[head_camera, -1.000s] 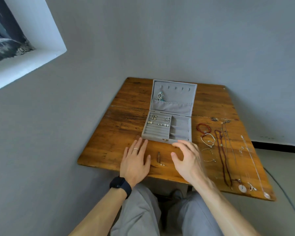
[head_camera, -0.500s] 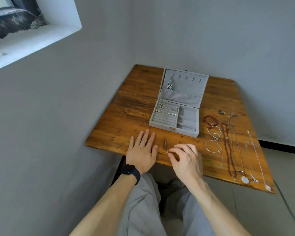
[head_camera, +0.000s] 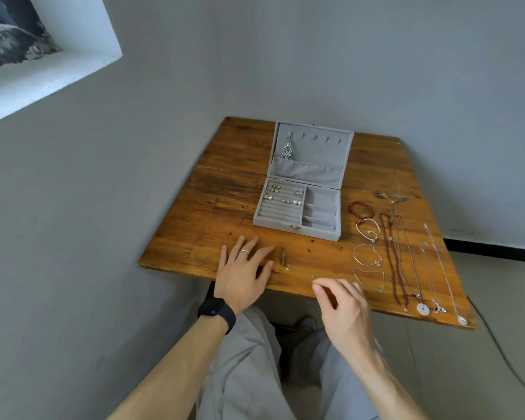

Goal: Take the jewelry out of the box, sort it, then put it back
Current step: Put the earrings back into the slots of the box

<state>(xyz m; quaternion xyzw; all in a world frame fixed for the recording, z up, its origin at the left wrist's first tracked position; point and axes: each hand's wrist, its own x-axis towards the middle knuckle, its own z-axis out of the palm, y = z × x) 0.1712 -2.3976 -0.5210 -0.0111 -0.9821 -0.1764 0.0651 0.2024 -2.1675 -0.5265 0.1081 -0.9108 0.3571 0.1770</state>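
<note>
Jewelry box (head_camera: 297, 230), grey and velvet-lined, stands open on a worn wooden table (head_camera: 225, 207), its lid (head_camera: 314, 169) upright behind the tray. One dangling silver earring (head_camera: 287, 150) hangs from the leftmost hook inside the lid. The ring rolls (head_camera: 278, 212) in the left part of the tray hold a few small earrings and pearl studs along their upper rows; the compartments (head_camera: 320, 209) on the right show nothing I can make out

Right of the box, the rest of the jewelry is laid out on the wood: a red bead bracelet (head_camera: 360, 209), a silver bangle (head_camera: 368, 230) just below it, a thin bracelet (head_camera: 367, 254), then a fine chain (head_camera: 369, 278) near the front edge. Beside these lie a long dark red bead necklace (head_camera: 391, 259), a necklace ending in a round white pendant (head_camera: 422, 309), and pale silver chains (head_camera: 443, 268) stretched toward the right corner

The left hand (head_camera: 243, 277) lies flat, palm down, fingers straight and spread on the table in front of the box, with a ring on one finger and a black watch (head_camera: 215, 310) on the wrist. A small brown bar-shaped piece (head_camera: 283, 257) lies just beside its forefinger. The right hand (head_camera: 344, 304) hovers over the front edge, fingers loosely curled, with nothing visible in them; a tiny glinting item (head_camera: 315, 276) sits on the wood close to its thumb

Grey trousers (head_camera: 249, 374) show below the table, and a window recess (head_camera: 58, 56) sits at the upper left
</note>
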